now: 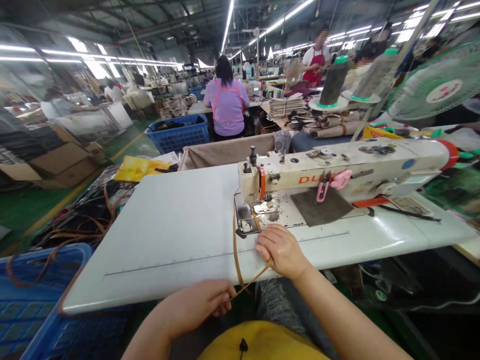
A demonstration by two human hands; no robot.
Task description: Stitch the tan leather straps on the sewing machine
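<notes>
Left hand (pixel 197 306) pinching narrow brown strap (pixel 236 255) | right hand (pixel 281 251) pressing it onto white sewing table (pixel 168 225), hands apart | strap running up to needle of cream sewing machine (pixel 337 172) | stitching too small to tell | loose brown straps (pixel 75 235) trailing into blue plastic basket (pixel 26 320)

Narrow tan leather strip (pixel 237 255) partly hidden inside the curled left hand (pixel 197 305); blue plastic crate (pixel 45 280) cut off by the lower-left edge; cream sewing machine's needle area (pixel 245 212) too small to make out.

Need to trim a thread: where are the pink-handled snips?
In the head view, the pink-handled snips hang from the sewing machine's arm, just above a dark mat, beyond the right hand.
</notes>
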